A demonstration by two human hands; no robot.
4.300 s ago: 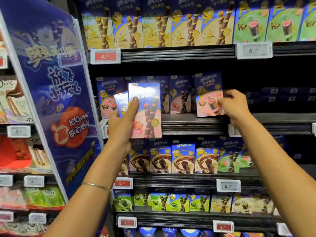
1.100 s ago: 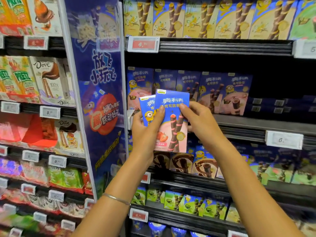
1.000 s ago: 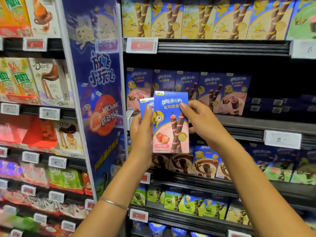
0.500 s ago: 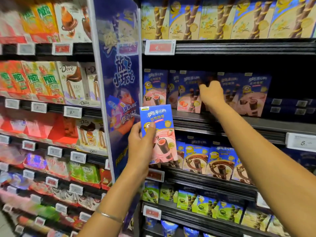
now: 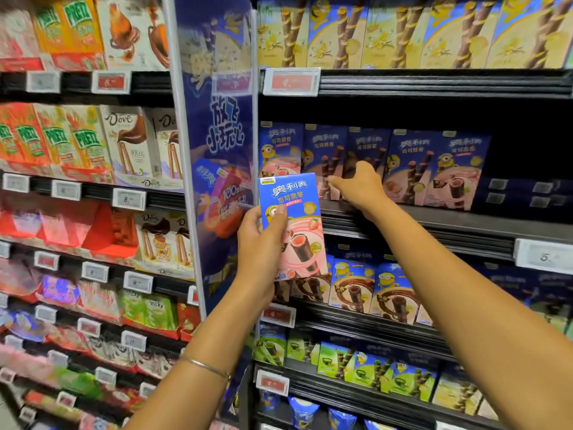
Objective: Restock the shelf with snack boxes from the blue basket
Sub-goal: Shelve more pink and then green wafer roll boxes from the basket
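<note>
1. One snack box [image 5: 291,225] is upright in your left hand [image 5: 260,243], with the thumb gripping its front.
2. Your right hand [image 5: 361,184] is at the shelved boxes [image 5: 412,169] on the shelf [image 5: 449,231]; can't tell whether it grips.

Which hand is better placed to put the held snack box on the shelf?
Left hand, probably: it grips the snack box below the shelved boxes; the right hand is busy among them.

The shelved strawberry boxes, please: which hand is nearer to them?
Right. The right hand is at the shelved boxes; the left hand holds another box lower, short of them.
</note>
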